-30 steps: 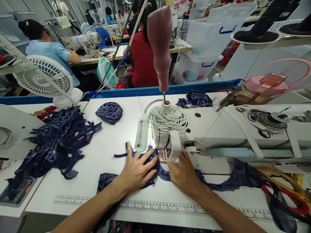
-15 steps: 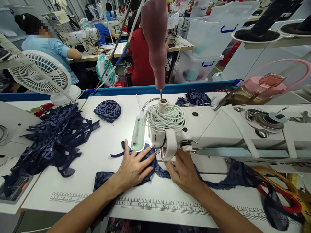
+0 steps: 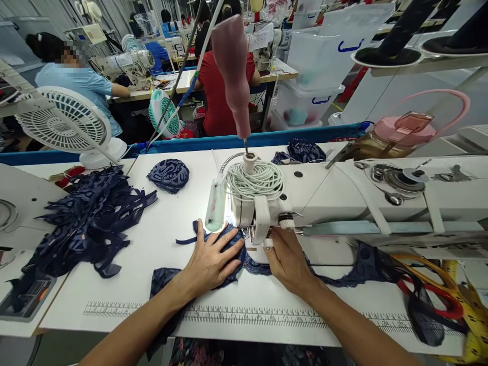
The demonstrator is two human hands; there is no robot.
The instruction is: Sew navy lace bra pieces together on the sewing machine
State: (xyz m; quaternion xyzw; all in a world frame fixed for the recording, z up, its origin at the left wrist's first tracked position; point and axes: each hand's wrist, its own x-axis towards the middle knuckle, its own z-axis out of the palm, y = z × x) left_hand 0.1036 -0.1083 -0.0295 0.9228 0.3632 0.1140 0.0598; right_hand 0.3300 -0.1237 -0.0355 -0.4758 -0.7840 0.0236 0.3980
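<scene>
My left hand [image 3: 213,256] lies with fingers spread over navy patterned fabric [image 3: 235,254], pressing it on the table left of the sewing machine's needle area [image 3: 247,235]. My right hand [image 3: 288,262] is closed beside the machine head [image 3: 263,218], on its right. The thumb points toward the small white part under the head, while the other fingertips are partly hidden behind it; what they grip does not show. A lace-edged navy strip [image 3: 257,267] runs between my hands and continues right as a navy piece [image 3: 366,267].
Navy scraps [image 3: 91,218] are heaped at left, near a white fan [image 3: 64,119]. A folded navy piece [image 3: 168,175] lies behind. Scissors [image 3: 444,300] and a yellow tape measure [image 3: 476,325] are at right. A screwdriver [image 3: 234,76] stands in a cord coil [image 3: 255,183]. Co-workers sit beyond.
The camera view has shifted slightly, so the machine appears further left. My right hand has edged up beside the machine head, its thumb higher. My left hand stays spread on the fabric.
</scene>
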